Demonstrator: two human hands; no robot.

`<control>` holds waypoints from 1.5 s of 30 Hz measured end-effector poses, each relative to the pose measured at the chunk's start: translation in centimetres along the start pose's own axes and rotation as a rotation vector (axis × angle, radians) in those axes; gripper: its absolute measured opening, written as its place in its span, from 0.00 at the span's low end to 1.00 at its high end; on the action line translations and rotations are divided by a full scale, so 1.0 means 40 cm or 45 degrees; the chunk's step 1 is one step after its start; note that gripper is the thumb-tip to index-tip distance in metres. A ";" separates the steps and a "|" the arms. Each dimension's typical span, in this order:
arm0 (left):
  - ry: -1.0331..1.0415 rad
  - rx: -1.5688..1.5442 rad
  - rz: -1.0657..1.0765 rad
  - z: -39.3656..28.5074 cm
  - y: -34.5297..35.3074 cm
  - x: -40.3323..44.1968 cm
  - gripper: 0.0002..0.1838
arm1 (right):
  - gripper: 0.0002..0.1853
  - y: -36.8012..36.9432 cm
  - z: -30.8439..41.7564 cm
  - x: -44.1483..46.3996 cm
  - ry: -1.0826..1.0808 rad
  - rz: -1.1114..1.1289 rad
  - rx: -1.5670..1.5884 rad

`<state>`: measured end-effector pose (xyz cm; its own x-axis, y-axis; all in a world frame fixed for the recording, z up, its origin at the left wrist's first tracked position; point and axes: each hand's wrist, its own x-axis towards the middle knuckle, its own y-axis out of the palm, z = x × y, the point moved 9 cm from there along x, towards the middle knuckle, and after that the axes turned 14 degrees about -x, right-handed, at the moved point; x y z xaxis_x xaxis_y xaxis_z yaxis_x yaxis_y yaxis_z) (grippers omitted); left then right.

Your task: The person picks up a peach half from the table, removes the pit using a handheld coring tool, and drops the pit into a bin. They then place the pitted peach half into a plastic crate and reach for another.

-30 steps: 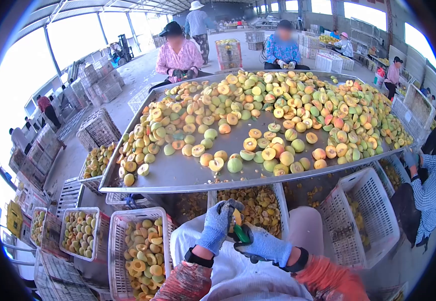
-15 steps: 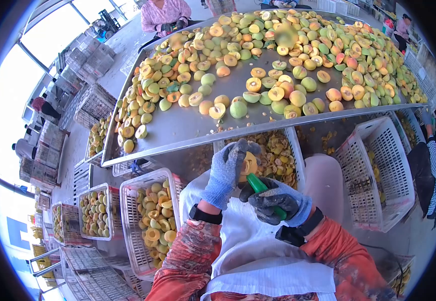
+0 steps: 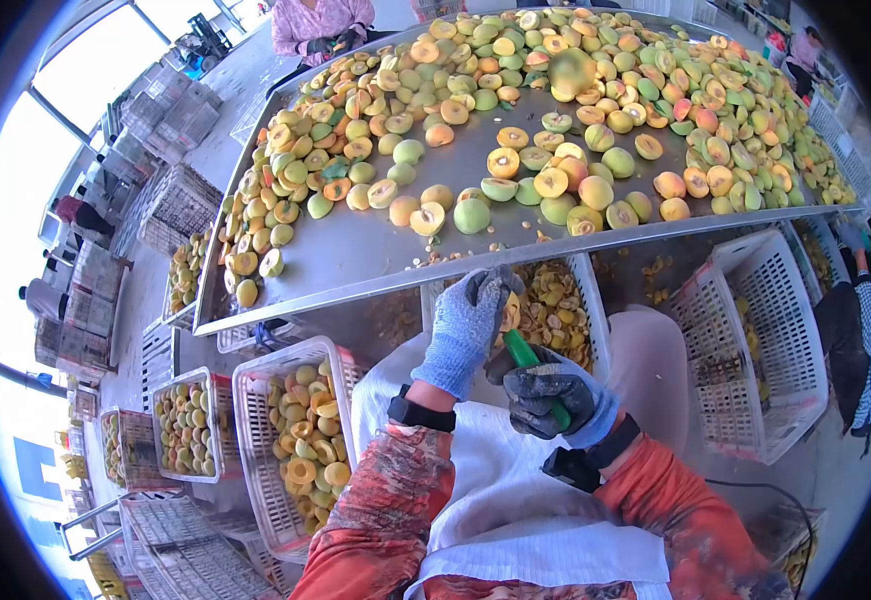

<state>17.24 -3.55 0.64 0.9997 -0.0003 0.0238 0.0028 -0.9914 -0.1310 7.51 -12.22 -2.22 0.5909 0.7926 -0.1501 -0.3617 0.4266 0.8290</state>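
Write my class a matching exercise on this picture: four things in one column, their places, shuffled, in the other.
Things
1. Green tool
2. Piece of fruit
3. White cloth
4. Forklift

Places
A. Across the person's lap
B. In the background
C. In the right hand
D. In the left hand

Right pairs: 1-C, 2-D, 3-A, 4-B

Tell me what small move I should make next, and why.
Probably turn the fruit piece slightly toward the green-handled tool: your left hand grips the fruit, and your right hand holds the tool with its upper end close by. I can't see whether the tip touches the flesh, so go gently.
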 end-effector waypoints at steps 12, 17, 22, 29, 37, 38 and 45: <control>-0.931 1.194 -0.284 0.269 -0.681 -0.337 0.19 | 0.20 -0.199 0.124 -0.035 -0.056 -0.885 -2.952; -0.240 0.536 -0.648 0.129 -0.640 -0.114 0.15 | 0.18 -0.181 0.159 -0.010 -0.087 -0.904 -2.567; -0.259 0.659 -0.399 0.192 -0.404 0.345 0.26 | 0.18 -0.202 0.197 -0.057 -0.085 -0.958 -2.305; -0.430 1.174 0.137 0.264 -0.187 0.449 0.30 | 0.17 -0.240 0.237 -0.145 -0.109 -1.116 -2.127; -0.209 -0.624 -0.168 0.073 -0.195 0.159 0.25 | 0.15 -0.089 0.226 -0.052 -0.282 -0.904 -2.332; -0.309 -0.885 -0.099 0.066 -0.174 0.111 0.24 | 0.15 -0.060 0.223 -0.038 -0.281 -0.887 -2.345; -0.379 -1.285 -0.123 0.085 -0.100 -0.095 0.22 | 0.22 0.131 0.164 0.011 -0.608 -0.806 -3.285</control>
<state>13.50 0.86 -2.30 0.9621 -0.0190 -0.2720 0.1986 -0.6346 0.7469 10.58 -12.49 5.60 0.7761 0.5379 0.3292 0.3171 0.1183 -0.9410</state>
